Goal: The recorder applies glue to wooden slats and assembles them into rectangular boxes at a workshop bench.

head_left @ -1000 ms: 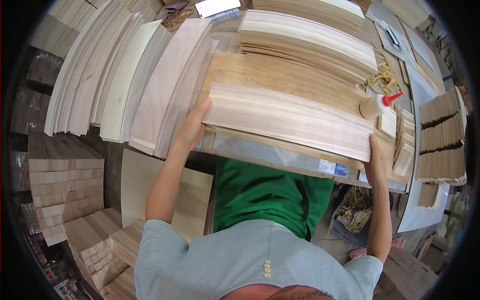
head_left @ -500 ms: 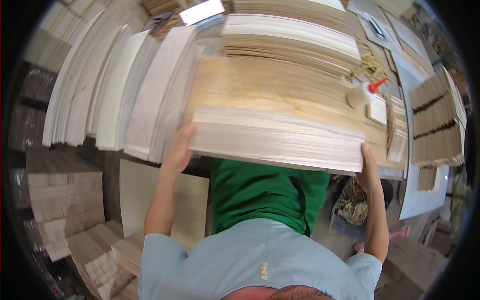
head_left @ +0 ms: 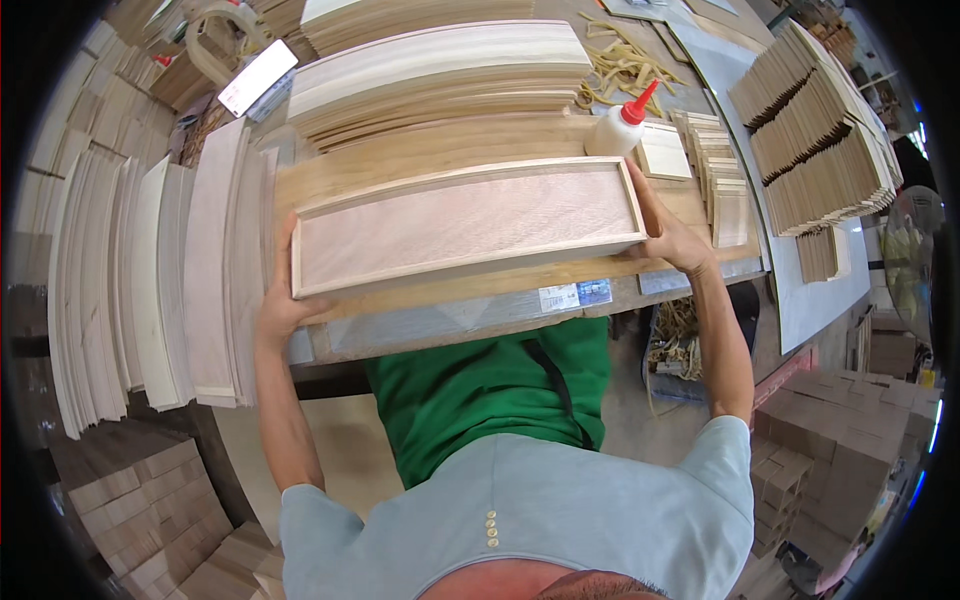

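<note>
Between my hands is a long, shallow wooden box (head_left: 470,222) with a pale narrow rim and a pinkish panel set inside it. My left hand (head_left: 285,295) grips its left end, fingers along the end wall and thumb toward the near corner. At the opposite end, my right hand (head_left: 672,232) closes round the short side. The box is over a wooden board (head_left: 400,140) on the workbench; whether it touches the board I cannot tell. Just beyond its right end stands a white glue bottle (head_left: 614,135) with a red nozzle.
Tall stacks of thin boards (head_left: 220,270) line the left. Behind the box lies a stack of long boards (head_left: 440,75), with tan strips (head_left: 615,62) beside it. Small wood pieces (head_left: 715,170) sit at right, near larger stacked panels (head_left: 815,130). A phone-like bright screen (head_left: 258,78) is at far left.
The piece in my hands has turned from showing a smooth, pale long face to showing its rimmed, recessed side. Both hands still hold its ends. The view has shifted to the right.
</note>
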Demonstrator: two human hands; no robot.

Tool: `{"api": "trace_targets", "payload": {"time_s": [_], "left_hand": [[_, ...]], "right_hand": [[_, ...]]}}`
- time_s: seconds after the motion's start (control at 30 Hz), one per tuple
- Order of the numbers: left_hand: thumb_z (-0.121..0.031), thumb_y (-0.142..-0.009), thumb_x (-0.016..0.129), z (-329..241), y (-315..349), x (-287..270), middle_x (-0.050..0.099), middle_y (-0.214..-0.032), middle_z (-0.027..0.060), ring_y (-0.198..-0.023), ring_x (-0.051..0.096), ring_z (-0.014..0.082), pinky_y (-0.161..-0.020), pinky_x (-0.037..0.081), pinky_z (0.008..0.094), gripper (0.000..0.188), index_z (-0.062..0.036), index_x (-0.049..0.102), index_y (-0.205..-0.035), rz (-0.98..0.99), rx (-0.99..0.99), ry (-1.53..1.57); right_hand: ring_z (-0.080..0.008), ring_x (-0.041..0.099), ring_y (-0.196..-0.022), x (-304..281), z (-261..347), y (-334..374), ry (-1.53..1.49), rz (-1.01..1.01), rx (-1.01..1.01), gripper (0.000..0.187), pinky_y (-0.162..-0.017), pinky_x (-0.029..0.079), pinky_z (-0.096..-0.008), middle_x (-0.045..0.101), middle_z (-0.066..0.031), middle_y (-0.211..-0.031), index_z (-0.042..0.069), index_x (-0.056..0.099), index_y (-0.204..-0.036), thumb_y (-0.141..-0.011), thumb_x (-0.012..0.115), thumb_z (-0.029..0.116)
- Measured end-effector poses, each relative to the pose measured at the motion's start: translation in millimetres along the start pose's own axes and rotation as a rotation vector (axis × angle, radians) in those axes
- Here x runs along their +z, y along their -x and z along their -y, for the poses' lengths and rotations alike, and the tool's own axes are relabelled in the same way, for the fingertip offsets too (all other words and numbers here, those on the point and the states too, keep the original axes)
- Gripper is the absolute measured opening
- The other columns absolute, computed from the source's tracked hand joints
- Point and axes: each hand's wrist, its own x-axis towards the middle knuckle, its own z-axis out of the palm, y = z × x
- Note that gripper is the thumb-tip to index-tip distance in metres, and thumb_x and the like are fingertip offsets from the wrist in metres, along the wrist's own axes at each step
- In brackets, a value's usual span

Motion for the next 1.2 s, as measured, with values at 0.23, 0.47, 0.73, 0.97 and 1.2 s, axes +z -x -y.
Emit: {"api": "trace_targets", "payload": {"time_s": [0.23,0.47,0.73,0.97,1.2], "left_hand": [[0.004,-0.048,0.072,-7.6,-4.1,4.4,0.033,-0.146,0.0071,-0.134,0.034,0.0238,-0.111,0.028,0.0351,0.120,-0.0156,0.014,-0.151,-0.026,-0.070,0.003],[-0.030,-0.067,0.079,-2.9,-5.9,-8.1,0.023,-0.152,0.0102,-0.142,0.020,0.0229,-0.115,0.017,0.0349,0.108,-0.0058,0.013,-0.150,-0.026,0.111,-0.077],[-0.025,-0.088,0.053,-2.6,-13.5,-1.6,0.023,-0.152,0.0137,-0.141,0.022,0.0241,-0.114,0.019,0.0357,0.073,-0.0017,0.019,-0.148,-0.086,0.095,-0.175],[-0.015,-0.088,0.049,-0.7,-14.4,4.0,0.025,-0.151,0.0142,-0.138,0.027,0.0246,-0.113,0.021,0.0355,0.066,-0.0026,0.023,-0.147,-0.133,0.091,-0.138],[-0.014,-0.087,0.049,-2.5,-15.7,12.1,0.027,-0.150,0.0136,-0.138,0.028,0.0248,-0.113,0.021,0.0368,0.066,-0.0016,0.024,-0.146,-0.182,0.064,-0.095]], "right_hand": [[-0.0227,0.027,-0.137,-2.2,7.4,-2.1,-0.044,0.045,0.045,0.115,-0.106,0.035,-0.0359,0.019,-0.0132,-0.153,0.020,0.000,-0.152,-0.058,0.060,-0.004],[-0.0283,0.023,-0.140,-17.4,-1.4,9.0,-0.068,0.007,-0.101,0.117,-0.110,0.029,-0.0409,0.010,-0.0103,-0.157,0.012,0.001,-0.151,-0.064,0.080,0.015],[-0.0208,0.046,-0.122,22.9,-9.4,-12.4,0.201,-0.435,-0.135,0.052,-0.101,0.037,-0.0322,0.047,-0.0118,-0.137,0.008,0.038,-0.143,-0.096,0.052,0.027],[-0.0097,0.053,-0.092,18.8,3.7,-20.7,0.000,-0.555,-0.007,0.036,-0.081,0.043,-0.0235,0.062,-0.0034,-0.104,0.002,0.058,-0.120,-0.094,0.055,0.027],[-0.0066,0.054,-0.077,9.2,-0.6,-46.1,-0.013,-0.668,0.016,0.027,-0.072,0.043,-0.0203,0.063,-0.0002,-0.085,0.000,0.067,-0.093,-0.092,0.060,0.026]]}}
